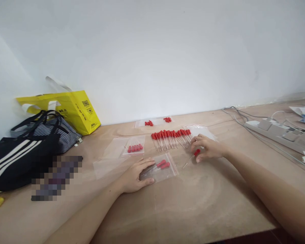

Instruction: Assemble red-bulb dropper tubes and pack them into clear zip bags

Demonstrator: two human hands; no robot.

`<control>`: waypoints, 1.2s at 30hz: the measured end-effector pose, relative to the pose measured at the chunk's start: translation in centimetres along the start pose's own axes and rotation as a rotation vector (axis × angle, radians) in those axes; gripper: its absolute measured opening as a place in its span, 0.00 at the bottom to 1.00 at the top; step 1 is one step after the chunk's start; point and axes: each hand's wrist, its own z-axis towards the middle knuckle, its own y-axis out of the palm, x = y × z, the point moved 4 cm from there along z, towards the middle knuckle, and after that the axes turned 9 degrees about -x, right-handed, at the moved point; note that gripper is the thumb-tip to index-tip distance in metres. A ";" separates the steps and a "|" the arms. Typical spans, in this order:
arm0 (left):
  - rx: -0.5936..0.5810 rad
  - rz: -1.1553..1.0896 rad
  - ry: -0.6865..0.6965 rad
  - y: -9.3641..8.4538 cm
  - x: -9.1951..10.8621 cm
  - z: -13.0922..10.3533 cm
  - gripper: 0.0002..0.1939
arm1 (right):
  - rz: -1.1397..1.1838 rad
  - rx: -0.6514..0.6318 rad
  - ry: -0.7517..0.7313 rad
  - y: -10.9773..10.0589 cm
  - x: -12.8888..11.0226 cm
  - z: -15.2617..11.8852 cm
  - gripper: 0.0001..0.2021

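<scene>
My left hand [139,174] lies with its fingers spread on a clear zip bag [167,173], which holds two red-bulbed glass droppers [164,164]. To the right, my right hand [208,148] is curved at a single red-bulbed dropper [196,153], its thumb and fingers apart around the bulb; whether it touches the bulb is hard to tell. Behind the hands lies a row of several droppers [167,135] with red bulbs pointing to the wall. A filled bag of droppers [135,148] rests on other clear bags [114,147] at the left.
More bagged droppers [148,123] lie by the wall. At the left are a yellow bag [78,112], a black bag [22,162] and a blurred-out object [57,178]. A white power strip [282,134] with cables is at the right. The wooden table's [188,210] front edge is near.
</scene>
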 end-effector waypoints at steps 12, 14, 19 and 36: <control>-0.024 0.019 -0.004 -0.1 0.1 0.0 0.29 | -0.011 -0.111 0.107 0.3 -1.1 0.5 0.08; -0.028 0.019 -0.008 -0.1 0.1 0.0 0.29 | -0.018 -0.117 0.067 0.4 -2.0 0.8 0.09; -0.012 0.014 0.003 -0.2 0.2 -0.1 0.28 | -0.048 -0.085 0.008 0.8 -2.9 1.4 0.08; 0.008 0.023 0.022 0.1 0.2 0.0 0.28 | -0.038 0.052 -0.083 1.5 -5.0 2.2 0.06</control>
